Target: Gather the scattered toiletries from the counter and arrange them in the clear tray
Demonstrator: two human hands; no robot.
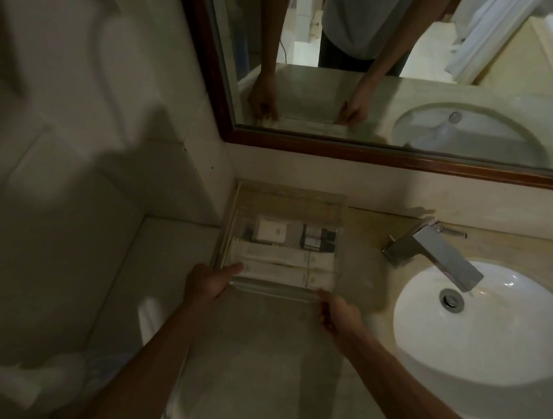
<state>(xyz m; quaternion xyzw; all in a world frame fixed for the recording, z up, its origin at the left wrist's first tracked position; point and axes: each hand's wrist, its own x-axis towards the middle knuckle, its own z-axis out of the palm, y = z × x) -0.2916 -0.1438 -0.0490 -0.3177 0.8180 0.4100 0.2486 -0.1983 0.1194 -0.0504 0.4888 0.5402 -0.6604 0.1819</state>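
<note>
The clear tray (289, 202) sits on the counter against the back wall, in the left corner under the mirror. Inside it lie two long white packets (280, 254), one in front of the other, a small white box (269, 232) and dark little bottles (318, 239) behind them. My left hand (211, 281) grips the tray's near left corner, thumb over the rim. My right hand (339, 314) grips the near right corner.
A chrome faucet (435, 253) and a white oval basin (487, 340) lie to the right of the tray. The wood-framed mirror (377, 155) hangs right behind it and the tiled wall (98, 189) stands to the left. Bare counter (268, 363) stretches toward me.
</note>
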